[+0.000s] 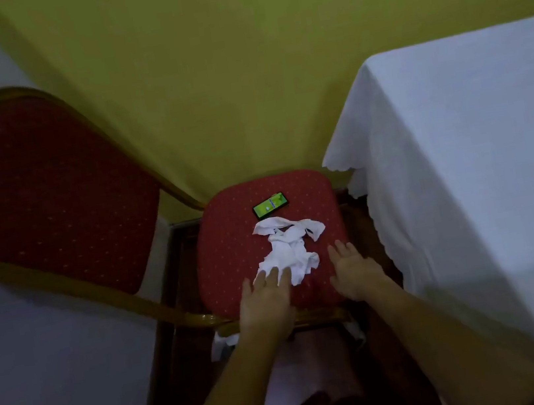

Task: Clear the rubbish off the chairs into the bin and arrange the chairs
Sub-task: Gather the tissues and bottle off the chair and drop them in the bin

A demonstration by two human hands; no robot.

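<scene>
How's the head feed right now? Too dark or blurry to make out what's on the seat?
Head view: dim and soft, edges smeared, wide-angle bending of the chair frame. The white paper and lit phone on the seat still read clearly; both hands, left and right, look slightly blurred.

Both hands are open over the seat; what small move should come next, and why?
Probably close the left hand on the tissue: its fingertips already touch it, the right hand is beside it, and the phone lies apart, so it can stay.
</scene>
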